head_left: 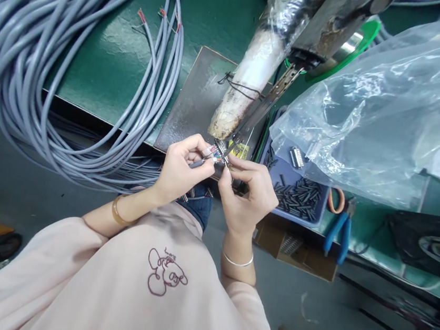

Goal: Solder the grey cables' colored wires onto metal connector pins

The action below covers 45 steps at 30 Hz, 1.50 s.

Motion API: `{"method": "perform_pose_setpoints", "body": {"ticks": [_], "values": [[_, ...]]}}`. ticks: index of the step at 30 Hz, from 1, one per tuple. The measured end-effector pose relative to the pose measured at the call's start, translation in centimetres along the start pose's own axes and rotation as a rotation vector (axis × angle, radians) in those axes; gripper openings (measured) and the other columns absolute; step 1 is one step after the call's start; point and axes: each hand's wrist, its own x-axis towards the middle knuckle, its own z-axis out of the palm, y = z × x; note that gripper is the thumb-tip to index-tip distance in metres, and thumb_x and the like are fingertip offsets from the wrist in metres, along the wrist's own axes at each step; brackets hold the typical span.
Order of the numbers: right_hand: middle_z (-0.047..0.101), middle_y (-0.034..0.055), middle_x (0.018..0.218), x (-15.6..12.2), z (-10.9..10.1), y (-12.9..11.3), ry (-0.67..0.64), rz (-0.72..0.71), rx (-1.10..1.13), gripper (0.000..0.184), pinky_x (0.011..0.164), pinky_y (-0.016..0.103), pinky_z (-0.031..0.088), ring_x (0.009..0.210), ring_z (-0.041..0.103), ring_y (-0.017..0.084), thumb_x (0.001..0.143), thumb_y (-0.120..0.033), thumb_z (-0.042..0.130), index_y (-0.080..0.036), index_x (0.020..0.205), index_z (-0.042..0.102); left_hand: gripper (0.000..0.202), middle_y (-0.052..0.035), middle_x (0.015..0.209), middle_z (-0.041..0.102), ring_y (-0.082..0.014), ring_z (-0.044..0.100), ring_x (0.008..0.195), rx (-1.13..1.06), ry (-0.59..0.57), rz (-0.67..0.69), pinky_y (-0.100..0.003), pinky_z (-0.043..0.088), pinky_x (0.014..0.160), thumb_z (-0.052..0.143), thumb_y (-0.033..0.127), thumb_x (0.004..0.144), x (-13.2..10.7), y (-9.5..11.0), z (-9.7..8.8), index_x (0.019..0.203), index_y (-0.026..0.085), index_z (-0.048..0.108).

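Note:
My left hand (182, 168) is closed in a pinch on the end of a grey cable (197, 163) whose thin coloured wires (215, 155) fan out at the tip. My right hand (249, 192) is pinched on a small metal connector (226, 161) right against those wire ends. Both hands meet at the bench's front edge, just below the tip of a wrapped, scorched heating tool (248, 91) and its metal bracket (269, 99). A dark metal plate (196, 96) lies under the tool.
A big coil of grey cables (57, 61) fills the green bench (109, 52) at left. A blue tray (300, 192) of small black parts sits right of my hands under a clear plastic bag (381, 104). Blue-handled pliers (338, 234) lie beyond it, a cardboard box (294, 245) below.

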Motion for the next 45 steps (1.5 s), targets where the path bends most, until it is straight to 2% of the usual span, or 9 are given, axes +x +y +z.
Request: {"method": "perform_pose_setpoints", "body": {"ticks": [12,23,26,28,32,34,37,40,45], "values": [[0.076,-0.0011,0.089,0.4,0.4,-0.5,0.056,-0.036,-0.075,0.016,0.077,0.026,0.06,0.083,0.075,0.013,0.085,-0.011,0.076,-0.022,0.082,0.065,0.014,0.0061,0.059,0.049,-0.0028,0.039,0.048,0.052,-0.009,0.07,-0.016,0.03,0.045,0.065,0.016,0.069,-0.1,0.5,0.0,0.066,0.018,0.051],[0.078,0.0032,0.09,-0.4,-0.1,-0.3,-0.003,-0.121,-0.148,0.019,0.072,0.021,0.06,0.081,0.076,0.012,0.088,-0.01,0.07,-0.022,0.082,0.058,0.016,0.0034,0.066,0.06,-0.0026,0.048,0.053,-0.077,-0.054,-0.146,-0.014,0.038,0.05,0.068,0.017,0.065,0.3,0.2,-0.3,0.065,0.016,0.052],[0.078,0.001,0.088,-0.8,-0.2,-0.3,-0.007,-0.049,-0.096,0.015,0.071,0.022,0.06,0.081,0.077,0.013,0.09,-0.012,0.07,-0.022,0.084,0.06,0.014,0.0051,0.062,0.056,-0.0016,0.043,0.048,-0.088,-0.092,-0.169,-0.014,0.033,0.045,0.069,0.016,0.065,0.0,0.2,-0.5,0.069,0.016,0.055],[0.078,-0.0001,0.089,-1.1,-0.5,-0.3,0.007,0.085,0.018,0.01,0.061,0.021,0.058,0.071,0.075,0.012,0.094,-0.016,0.066,-0.022,0.088,0.061,0.014,0.0043,0.064,0.06,-0.0019,0.043,0.044,-0.134,-0.154,-0.227,-0.015,0.033,0.042,0.068,0.016,0.065,-0.1,0.4,-0.8,0.075,0.016,0.057],[0.07,-0.0064,0.073,-1.3,-1.8,-0.6,0.174,0.26,0.12,0.007,0.041,0.019,0.042,0.043,0.057,0.006,0.099,-0.024,0.06,-0.024,0.096,0.066,0.015,0.0011,0.068,0.067,-0.0039,0.047,0.04,-0.233,-0.262,-0.349,-0.016,0.035,0.039,0.06,0.017,0.064,-0.5,0.5,-1.5,0.079,0.016,0.056],[0.067,-0.0073,0.067,-0.9,-2.7,-1.0,0.107,0.23,0.023,0.009,0.044,0.02,0.041,0.043,0.053,0.006,0.098,-0.025,0.062,-0.025,0.101,0.071,0.014,0.0023,0.065,0.066,-0.0039,0.048,0.041,-0.253,-0.28,-0.349,-0.016,0.035,0.039,0.058,0.016,0.063,-0.8,0.4,-1.6,0.077,0.016,0.055],[0.072,-0.0049,0.072,0.2,-3.4,-1.6,-0.183,0.122,-0.105,0.013,0.05,0.02,0.044,0.048,0.054,0.006,0.095,-0.026,0.067,-0.024,0.106,0.074,0.012,0.0055,0.058,0.059,-0.0042,0.047,0.041,-0.258,-0.316,-0.308,-0.015,0.036,0.04,0.058,0.014,0.064,-1.1,0.1,-1.7,0.075,0.017,0.055],[0.071,-0.0041,0.07,0.7,-3.2,-2.0,-0.346,0.032,-0.125,0.008,0.054,0.018,0.045,0.052,0.058,0.006,0.095,-0.024,0.066,-0.02,0.093,0.074,0.012,0.007,0.056,0.055,-0.0044,0.048,0.043,-0.262,-0.342,-0.242,-0.015,0.036,0.042,0.059,0.012,0.064,-1.3,-0.1,-1.7,0.075,0.017,0.056],[0.06,-0.0067,0.059,-0.2,-2.2,-1.8,-0.218,0.161,-0.068,0.018,0.046,0.018,0.038,0.044,0.047,0.005,0.094,-0.027,0.064,-0.02,0.079,0.068,0.011,0.0076,0.054,0.052,-0.0037,0.044,0.042,-0.29,-0.332,-0.221,-0.016,0.032,0.042,0.06,0.012,0.064,-1.4,0.3,-1.8,0.074,0.017,0.058]]}}
